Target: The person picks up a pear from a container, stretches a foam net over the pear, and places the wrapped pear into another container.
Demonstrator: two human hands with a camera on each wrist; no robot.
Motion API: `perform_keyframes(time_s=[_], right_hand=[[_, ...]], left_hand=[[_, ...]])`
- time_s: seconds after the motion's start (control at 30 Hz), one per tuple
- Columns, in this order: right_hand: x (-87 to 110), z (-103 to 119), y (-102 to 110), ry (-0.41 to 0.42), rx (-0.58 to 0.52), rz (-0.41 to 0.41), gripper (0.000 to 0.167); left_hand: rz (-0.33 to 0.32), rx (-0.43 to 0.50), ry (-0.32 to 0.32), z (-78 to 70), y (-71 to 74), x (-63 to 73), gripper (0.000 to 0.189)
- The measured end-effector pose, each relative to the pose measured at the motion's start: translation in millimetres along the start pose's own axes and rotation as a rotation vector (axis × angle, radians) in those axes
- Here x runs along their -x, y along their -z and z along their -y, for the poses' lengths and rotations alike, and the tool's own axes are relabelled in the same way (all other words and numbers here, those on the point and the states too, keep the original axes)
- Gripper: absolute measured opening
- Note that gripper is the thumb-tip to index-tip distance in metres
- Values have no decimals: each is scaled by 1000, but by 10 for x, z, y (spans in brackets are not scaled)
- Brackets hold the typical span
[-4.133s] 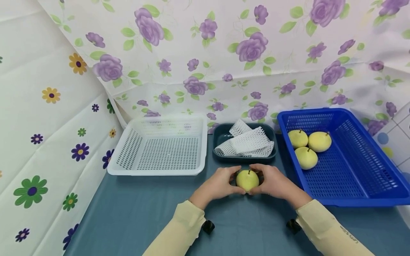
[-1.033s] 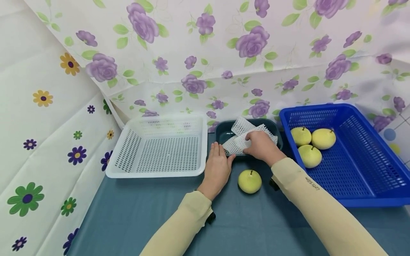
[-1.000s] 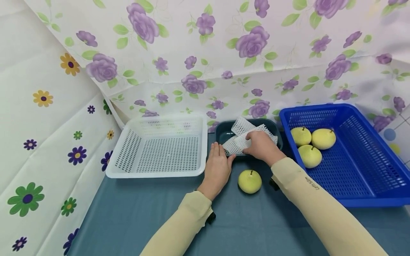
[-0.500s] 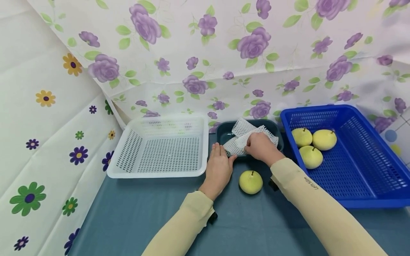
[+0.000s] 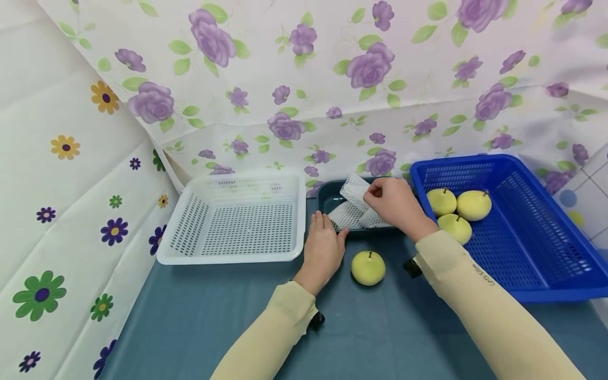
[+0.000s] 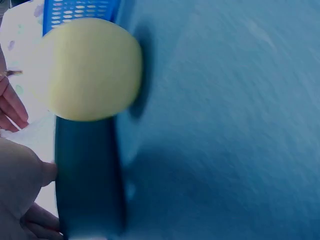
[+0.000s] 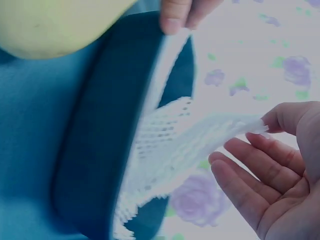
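A dark green tray (image 5: 368, 232) holds several white foam net sleeves (image 5: 344, 215). My right hand (image 5: 399, 206) is above the tray and pinches one foam net sleeve (image 7: 215, 135) between thumb and index finger; its lifted end is stretched upward, and its other fingers are spread apart from it in the right wrist view. At the tray's front left corner rests my left hand (image 5: 323, 253), fingers straight along the side and thumb by the front rim. A round yellow-green pear (image 5: 368, 268) sits upright on the table in front of the tray, touched by neither hand.
To the left stands a white perforated basket (image 5: 233, 258) with nothing visible in it. On the right a blue basket (image 5: 556, 294) contains several items of fruit, three pears (image 5: 456, 229) grouped at its left. A flowered sheet (image 5: 285, 79) hangs behind the blue-green table (image 5: 199, 306).
The two hands let go of the pear and went to the tray. Over the last half second my right hand rose, lifting a foam net sleeve's end. My left hand stayed put.
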State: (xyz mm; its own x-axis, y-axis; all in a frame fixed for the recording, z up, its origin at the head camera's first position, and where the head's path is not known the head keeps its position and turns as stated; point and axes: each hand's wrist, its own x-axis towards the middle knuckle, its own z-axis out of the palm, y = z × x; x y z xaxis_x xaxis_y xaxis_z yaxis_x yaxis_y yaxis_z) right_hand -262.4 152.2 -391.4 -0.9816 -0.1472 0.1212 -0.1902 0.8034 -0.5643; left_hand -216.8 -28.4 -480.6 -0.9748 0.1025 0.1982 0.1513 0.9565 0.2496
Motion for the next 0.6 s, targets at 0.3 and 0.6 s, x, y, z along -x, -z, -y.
perform_keyframes(time_s=[0.3,0.6], right_hand=[[226,104,293,59,-118,-143,22],[660,152,434,84,-177,-127,29]], left_hand=[[54,189,-81,-81,315,70,64],[-360,312,-391,-116,824,103,38]])
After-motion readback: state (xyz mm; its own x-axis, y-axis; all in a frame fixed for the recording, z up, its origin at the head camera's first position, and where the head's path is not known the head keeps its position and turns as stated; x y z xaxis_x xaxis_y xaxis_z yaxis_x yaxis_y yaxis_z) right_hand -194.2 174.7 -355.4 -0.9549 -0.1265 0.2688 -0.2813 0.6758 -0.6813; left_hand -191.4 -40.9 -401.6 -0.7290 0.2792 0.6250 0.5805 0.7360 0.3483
